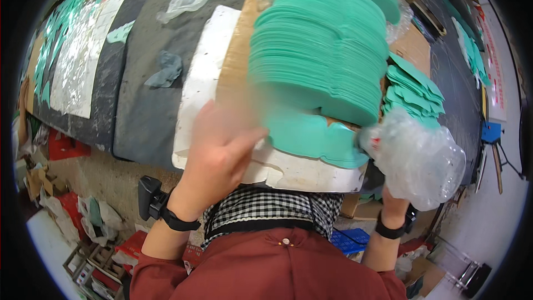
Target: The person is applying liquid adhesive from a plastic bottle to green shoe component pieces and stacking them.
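Note:
A tall stack of green die-cut card shapes (319, 50) stands on a brown cardboard sheet (236, 61) over a white board (202, 78). A few green shapes (311, 136) lie flat at the stack's foot. My left hand (219, 153), blurred, rests with fingers spread at the near left of the stack, touching the lowest shapes. My right hand (393, 197) is mostly hidden behind a crumpled clear plastic bag (416, 158) that it grips at the stack's near right. A smaller fanned pile of green shapes (413, 91) lies to the right.
The dark grey worktop (150, 105) carries a clear plastic bag (186, 3), a grey rag (166, 69), a silvery sheet (83, 50) and more green pieces (53, 39) at far left. Boxes and scraps (83, 228) clutter the floor below. A blue crate (350, 239) sits near my waist.

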